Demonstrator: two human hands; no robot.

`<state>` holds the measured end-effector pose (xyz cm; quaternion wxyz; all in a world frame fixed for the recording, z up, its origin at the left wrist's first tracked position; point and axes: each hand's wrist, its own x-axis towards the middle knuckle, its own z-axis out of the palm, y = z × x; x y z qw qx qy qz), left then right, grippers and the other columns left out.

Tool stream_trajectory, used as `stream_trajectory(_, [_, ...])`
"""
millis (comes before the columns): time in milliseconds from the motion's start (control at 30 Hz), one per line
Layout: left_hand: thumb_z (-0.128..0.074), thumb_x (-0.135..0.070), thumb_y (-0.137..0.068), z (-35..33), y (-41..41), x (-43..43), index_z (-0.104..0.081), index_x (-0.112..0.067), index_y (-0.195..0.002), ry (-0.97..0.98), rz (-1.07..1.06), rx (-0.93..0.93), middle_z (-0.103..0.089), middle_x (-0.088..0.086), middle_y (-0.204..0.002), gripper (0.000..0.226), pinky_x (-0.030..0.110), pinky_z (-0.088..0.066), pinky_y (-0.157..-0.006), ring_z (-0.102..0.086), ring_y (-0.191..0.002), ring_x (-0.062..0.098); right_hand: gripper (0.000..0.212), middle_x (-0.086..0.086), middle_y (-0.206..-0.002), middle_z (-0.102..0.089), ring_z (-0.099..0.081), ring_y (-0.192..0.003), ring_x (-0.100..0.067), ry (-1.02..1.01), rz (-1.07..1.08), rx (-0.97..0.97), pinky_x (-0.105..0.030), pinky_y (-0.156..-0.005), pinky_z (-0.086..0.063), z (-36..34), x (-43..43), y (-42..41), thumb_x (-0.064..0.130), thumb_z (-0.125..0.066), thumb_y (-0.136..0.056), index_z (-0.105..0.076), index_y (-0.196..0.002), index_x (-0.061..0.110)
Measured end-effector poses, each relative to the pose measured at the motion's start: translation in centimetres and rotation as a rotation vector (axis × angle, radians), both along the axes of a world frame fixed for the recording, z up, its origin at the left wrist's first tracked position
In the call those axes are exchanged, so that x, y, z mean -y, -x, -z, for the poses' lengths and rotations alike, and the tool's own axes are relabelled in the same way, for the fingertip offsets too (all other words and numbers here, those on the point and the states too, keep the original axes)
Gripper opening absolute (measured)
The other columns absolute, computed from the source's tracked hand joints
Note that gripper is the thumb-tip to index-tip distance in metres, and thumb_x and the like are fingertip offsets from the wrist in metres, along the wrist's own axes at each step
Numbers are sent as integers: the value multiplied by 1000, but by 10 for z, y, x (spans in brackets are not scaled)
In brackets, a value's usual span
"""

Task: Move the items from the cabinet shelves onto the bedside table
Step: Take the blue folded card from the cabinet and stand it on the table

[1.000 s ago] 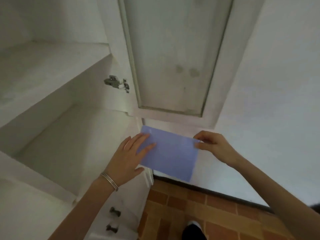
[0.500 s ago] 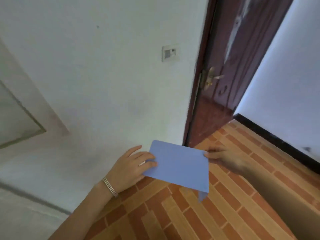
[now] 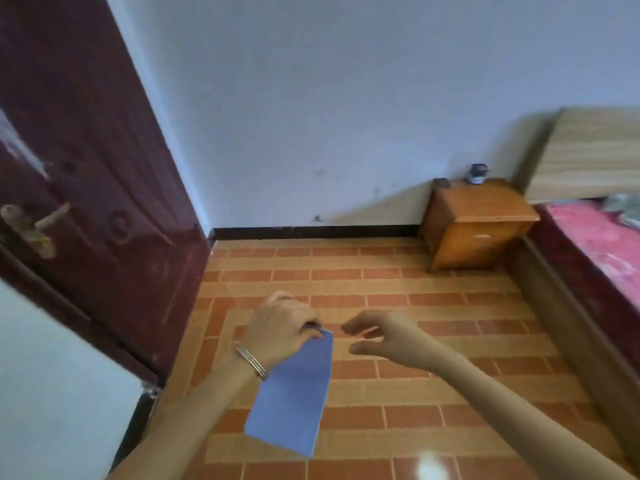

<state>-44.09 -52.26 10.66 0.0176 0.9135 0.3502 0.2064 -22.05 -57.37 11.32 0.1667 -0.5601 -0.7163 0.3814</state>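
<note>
Left hand (image 3: 280, 332) grips the top corner of a blue sheet (image 3: 294, 396), fingers curled over its upper edge. The sheet hangs down from that grip, slightly tilted, its lower edge toward the camera and above the floor (image 3: 381, 289). Whether it is paper or thin card cannot be told. A thin metal bracelet (image 3: 251, 362) sits on the left wrist.

Right hand (image 3: 384, 336) is just beside the sheet's top edge but clear of it. Its fingers are loosely curled with the thumb apart from them, and it holds nothing. The two hands are near each other, not touching.

The table (image 3: 481, 206), a small orange-brown wooden bedside unit, stands well apart from the hands in the far right corner, against the wall and just beside the bed (image 3: 595, 244). Two small dark objects are on its back edge: a flat one (image 3: 441, 182) at the left rear corner and a taller one (image 3: 478, 174) near the middle rear; both are too small to identify.

The bed carries a red cover, with a light wooden headboard (image 3: 588, 150) behind it. A dark red door (image 3: 86, 168) with a lever handle (image 3: 34, 223) fills the left side. The floor is brick-patterned tile.
</note>
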Motion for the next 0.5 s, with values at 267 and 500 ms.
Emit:
stream_trajectory(267, [-48,-42,-74,8,-198,-62,-67,-29,-70,93,411,64,-65,-16,-67,23,23,-34,-82,-57,-65,4,16,10,-71,-53,-51,-69,-12,-164,492,287,-33,-63,-44,19,7,-128,26,-64,-82,-52,-73,27])
stream_trajectory(500, [-56,-36,-72,7,-321,-155,-66,-31,-82,214,464,63,-67,-16,-77,15,29,-36,-91,-59,-76,4,21,16,-55,-53,-55,-62,-5,-131,789,295,-25,-57,-43,1,-38,-243,17,-63,-79,-55,-61,25])
